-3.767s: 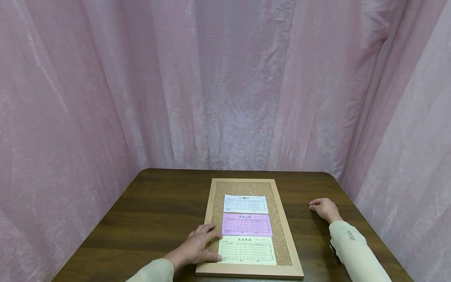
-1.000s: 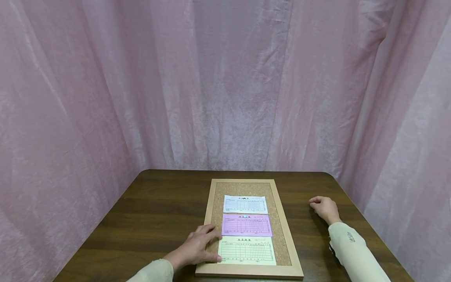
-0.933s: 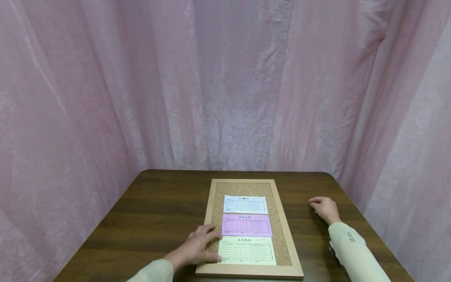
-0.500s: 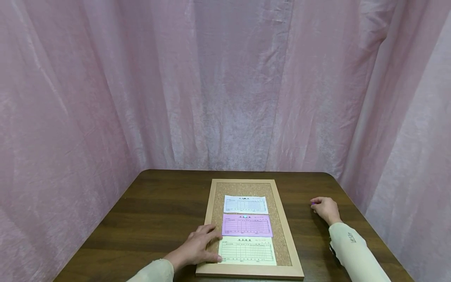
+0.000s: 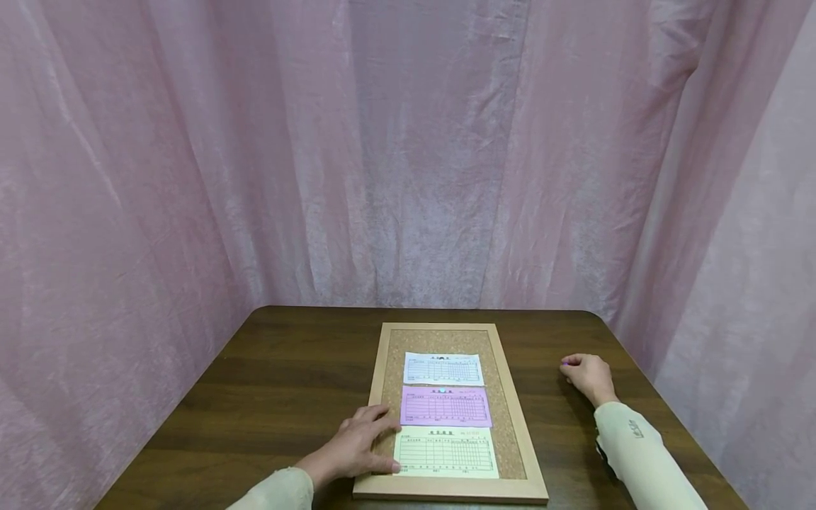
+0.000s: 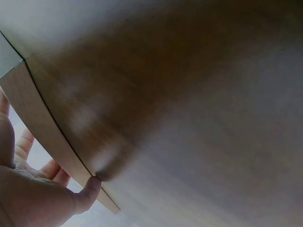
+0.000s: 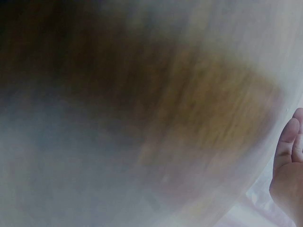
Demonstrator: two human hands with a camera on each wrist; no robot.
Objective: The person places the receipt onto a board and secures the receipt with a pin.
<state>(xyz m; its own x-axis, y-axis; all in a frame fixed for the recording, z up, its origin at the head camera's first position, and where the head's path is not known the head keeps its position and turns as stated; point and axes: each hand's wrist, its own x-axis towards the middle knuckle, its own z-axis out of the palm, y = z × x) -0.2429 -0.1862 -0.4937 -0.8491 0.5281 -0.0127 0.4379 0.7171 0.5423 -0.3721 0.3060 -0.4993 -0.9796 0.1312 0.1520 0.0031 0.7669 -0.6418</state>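
Observation:
A cork board [image 5: 510, 425] with a pale wooden frame lies on the brown table. Three printed forms run down it: a white one [image 5: 443, 372], a purple one [image 5: 445, 409] and a light green one [image 5: 445, 457]. A dark spot marks the white form's top, and a light blue pin [image 5: 443, 390] the purple one's. My left hand [image 5: 357, 445] rests across the frame's left side, fingers spread, thumb tip at the green form's lower left corner. Right of the board, my right hand [image 5: 589, 377] pinches a small purple pin [image 5: 564, 364], mostly hidden by the fingertips.
Pink curtains [image 5: 433, 156] hang behind the table and on both sides. The table's far edge [image 5: 319, 307] runs just beyond the board. Blurred wood grain fills much of both wrist views.
A bit of purple shows at my right fingertips, where none was seen a second ago. That hand has barely shifted. My left hand and the board stay in place.

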